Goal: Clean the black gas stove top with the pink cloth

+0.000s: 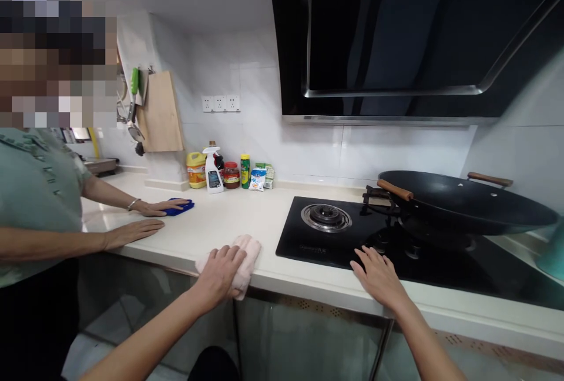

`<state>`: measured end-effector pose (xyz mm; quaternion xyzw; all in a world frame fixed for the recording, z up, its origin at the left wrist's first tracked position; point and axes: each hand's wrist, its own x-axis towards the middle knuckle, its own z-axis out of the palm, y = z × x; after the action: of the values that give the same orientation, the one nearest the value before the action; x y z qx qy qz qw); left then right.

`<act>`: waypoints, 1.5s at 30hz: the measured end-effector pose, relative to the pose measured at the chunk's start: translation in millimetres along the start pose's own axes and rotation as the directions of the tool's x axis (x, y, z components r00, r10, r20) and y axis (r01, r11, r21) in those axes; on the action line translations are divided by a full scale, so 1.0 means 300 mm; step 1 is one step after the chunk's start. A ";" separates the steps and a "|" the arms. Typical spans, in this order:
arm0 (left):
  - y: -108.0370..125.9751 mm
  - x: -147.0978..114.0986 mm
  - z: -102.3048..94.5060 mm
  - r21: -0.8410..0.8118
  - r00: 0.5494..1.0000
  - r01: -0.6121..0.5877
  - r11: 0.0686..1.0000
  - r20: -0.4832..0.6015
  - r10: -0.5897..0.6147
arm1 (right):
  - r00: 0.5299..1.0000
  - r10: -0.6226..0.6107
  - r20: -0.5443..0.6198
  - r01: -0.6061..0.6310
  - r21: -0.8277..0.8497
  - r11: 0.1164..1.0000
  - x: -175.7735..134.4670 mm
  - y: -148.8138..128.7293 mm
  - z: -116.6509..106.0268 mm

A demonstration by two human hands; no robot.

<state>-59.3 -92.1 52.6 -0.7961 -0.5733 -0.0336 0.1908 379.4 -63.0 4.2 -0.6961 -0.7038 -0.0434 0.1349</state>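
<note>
My left hand presses down on a pale pink cloth at the front edge of the white countertop. Its fingers curl over the cloth, and part of the cloth hangs past the edge. My right hand rests with fingers apart at the front rim of the black gas cooktop, holding nothing. To its upper left is the exposed burner. A large black wok with wooden handles sits over the right side of the cooktop.
At the left stands another person, one hand on a blue cloth, the other flat on the counter. Against the wall are a spray bottle, a yellow jug and a jar. Overhead hangs a black range hood.
</note>
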 end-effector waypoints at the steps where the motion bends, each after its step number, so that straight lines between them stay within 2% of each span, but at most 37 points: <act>1: 0.049 0.010 -0.012 -0.014 1.000 -0.011 1.000 0.004 0.011 | 1.000 0.003 -0.002 -0.003 0.006 1.000 0.000 -0.001 -0.001; 7: 0.372 0.083 -0.038 -0.110 0.998 -0.064 0.992 0.001 0.064 | 0.999 -0.001 -0.041 0.002 0.022 1.000 0.005 0.000 0.008; 10: 0.524 0.133 -0.031 -0.145 0.986 -0.165 0.976 -0.017 0.164 | 0.998 -0.012 -0.060 0.013 0.013 1.000 0.009 0.007 0.022; 15: 0.776 0.219 -0.032 -0.163 0.943 -0.332 0.929 -0.087 0.322 | 0.994 -0.037 -0.106 0.041 0.038 0.998 0.018 0.045 0.057; 18: 0.885 0.247 -0.029 -0.157 0.929 -0.362 0.919 -0.146 0.341 | 0.995 -0.042 -0.091 0.051 0.108 0.993 0.029 0.086 0.084; 20: 0.918 0.253 -0.018 -0.157 0.927 -0.359 0.920 -0.177 0.331 | 0.996 -0.040 -0.076 0.052 0.157 0.986 0.038 0.110 0.097; 26: 0.901 0.255 0.027 -0.218 0.905 -0.399 0.891 -0.248 0.345 | 0.994 0.011 -0.109 0.017 0.251 0.968 0.046 0.121 0.095; 32: 0.890 0.267 0.037 -0.255 0.897 -0.426 0.868 -0.239 0.371 | 0.994 0.018 -0.109 0.013 0.272 0.962 0.033 0.113 0.074; 35: 0.852 0.259 0.039 -0.270 0.883 -0.457 0.847 -0.247 0.398 | 0.995 0.023 -0.098 0.004 0.267 0.964 0.025 0.103 0.058; 40: 0.703 0.201 0.055 -0.318 0.896 -0.428 0.846 -0.270 0.351 | 0.998 0.031 -0.049 -0.018 0.231 0.973 0.020 0.081 0.037; 45: 0.472 0.115 0.087 -0.314 0.946 -0.278 0.908 -0.256 0.201 | 0.997 0.033 -0.074 -0.017 0.209 0.978 0.019 0.063 0.022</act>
<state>79.2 -90.2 0.3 -0.8732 -0.4314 -0.1971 0.1124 397.3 -55.4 -3.2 -0.6848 -0.6898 0.0054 0.2350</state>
